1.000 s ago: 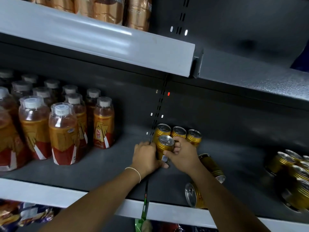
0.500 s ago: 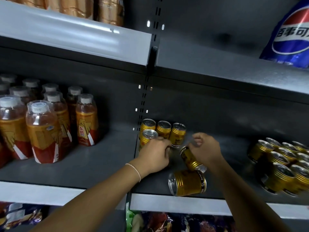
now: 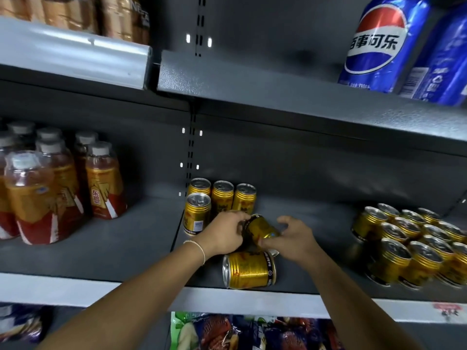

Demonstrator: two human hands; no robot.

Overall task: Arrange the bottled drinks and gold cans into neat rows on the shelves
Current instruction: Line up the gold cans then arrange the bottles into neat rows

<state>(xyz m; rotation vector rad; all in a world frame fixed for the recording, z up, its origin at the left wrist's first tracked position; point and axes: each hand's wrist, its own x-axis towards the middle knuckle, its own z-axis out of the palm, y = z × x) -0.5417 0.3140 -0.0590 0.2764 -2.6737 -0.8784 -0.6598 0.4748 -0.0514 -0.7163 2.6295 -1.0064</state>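
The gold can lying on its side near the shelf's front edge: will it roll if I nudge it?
Probably: the gold can lies on its round side, axis along the shelf edge, so a nudge could roll it off the front. Its glossy metal looks slippery, though likely rigid enough to grip.

— We are counting six in the middle: four upright gold cans (image 3: pixel 198 214), one tilted can (image 3: pixel 261 229), one can on its side (image 3: pixel 246 270).
— We are also counting roughly a dozen in the cluster of cans (image 3: pixel 409 246) at right; blur is hiding the exact number.
— We are seeing seven bottles (image 3: pixel 103 183) by their caps, and two blue cans (image 3: pixel 379 46) above.
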